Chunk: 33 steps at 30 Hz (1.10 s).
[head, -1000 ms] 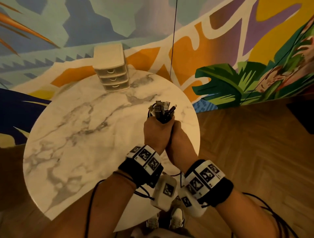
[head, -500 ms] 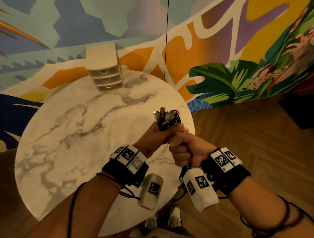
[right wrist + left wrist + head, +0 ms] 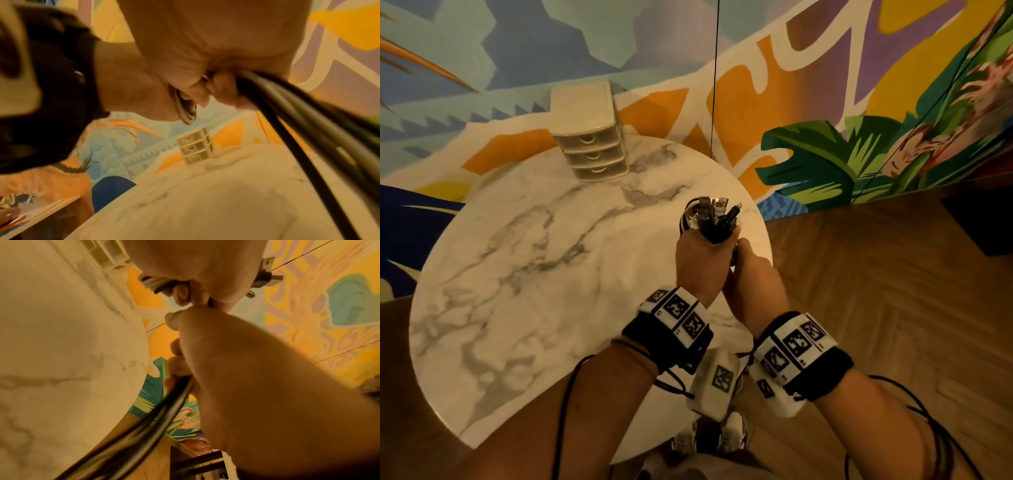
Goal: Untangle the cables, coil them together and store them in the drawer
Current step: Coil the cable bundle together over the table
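Over the marble table (image 3: 524, 274), the closed drawer unit (image 3: 592, 147) waits well apart. Left hand (image 3: 698, 263) fists the cable bundle (image 3: 710, 219), plugs up; right hand (image 3: 753, 274) clenches trailing strands below, likely for coiling.

Since half a second ago, the right hand (image 3: 751, 274) has rotated from a sideways fist, knuckles toward the tabletop (image 3: 524, 274), back to a position directly behind and pressed against the left hand (image 3: 700, 263), as it was one second ago. The right forearm has swung inward toward the tabletop edge, so both wristbands again lie close together. The cables (image 3: 710, 219), gripped by both hands, remain bundled with connector ends upward; the bundle has shifted slightly farther over the tabletop, toward the drawer unit (image 3: 589, 137). Below the right hand, the hanging cable strands appear motion-blurred in both wrist views
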{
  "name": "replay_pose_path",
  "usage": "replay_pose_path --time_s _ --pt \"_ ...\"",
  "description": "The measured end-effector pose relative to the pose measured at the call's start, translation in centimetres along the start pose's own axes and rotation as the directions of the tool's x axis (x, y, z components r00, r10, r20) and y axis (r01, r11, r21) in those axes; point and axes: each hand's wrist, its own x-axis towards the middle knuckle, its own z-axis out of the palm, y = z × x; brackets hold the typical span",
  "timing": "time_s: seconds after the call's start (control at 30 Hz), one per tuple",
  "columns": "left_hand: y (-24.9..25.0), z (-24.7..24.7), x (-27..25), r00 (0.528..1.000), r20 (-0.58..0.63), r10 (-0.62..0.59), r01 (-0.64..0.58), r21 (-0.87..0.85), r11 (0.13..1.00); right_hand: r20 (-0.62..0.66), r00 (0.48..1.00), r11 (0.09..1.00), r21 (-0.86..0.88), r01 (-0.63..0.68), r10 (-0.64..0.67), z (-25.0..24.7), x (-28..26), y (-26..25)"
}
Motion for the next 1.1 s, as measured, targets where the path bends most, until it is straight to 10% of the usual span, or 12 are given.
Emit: replay_pose_path --time_s 0.1,0.17,0.27,0.4,0.53,0.73,0.9,1.0,1.1 --pt "-0.6 -0.8 -0.3 0.993 0.105 0.046 -0.043 -0.031 0.999 0.114 0.984 0.975 0.16 -0.153 0.136 -1.6 1.8 1.1" --pt "-0.7 -1.8 -0.4 0.975 0.208 0.08 -0.073 -0.041 0.996 0.341 0.91 0.78 0.491 -0.387 0.236 -3.2 2.5 1.5" --pt "-0.8 -3.4 -0.3 0.91 0.379 0.168 -0.189 0.018 0.982 0.616 0.784 0.448 0.681 -0.579 0.078 -5.2 2.6 1.7" --pt "-1.3 -4.4 0.1 0.841 0.476 0.257 -0.348 0.112 0.931 0.708 0.692 0.263 0.7 -0.663 -0.14 -5.6 2.0 0.7" --pt "-0.1 -4.3 -0.5 0.866 0.452 0.215 -0.218 -0.046 0.975 0.698 0.667 0.194 0.714 -0.672 -0.261 -5.2 2.4 0.7" --pt "1.9 -4.1 0.0 0.85 0.526 0.022 0.091 -0.188 0.978 0.758 0.49 0.299 0.632 -0.715 -0.431 -3.9 2.0 0.0" --pt "2.0 -3.9 1.4 0.922 0.384 -0.051 0.127 -0.173 0.977 0.753 0.637 0.425 0.637 -0.643 -0.164 -3.1 2.6 -1.7" --pt "1.7 -3.5 2.8 0.993 0.112 -0.033 0.046 -0.121 0.992 0.475 0.878 0.831 0.464 -0.306 0.058 -2.8 2.7 -2.4" --pt "2.1 -3.3 3.1 0.996 -0.053 0.076 -0.081 -0.102 0.991 0.173 0.985 0.964 0.261 -0.048 0.002 -1.5 1.2 -1.6"
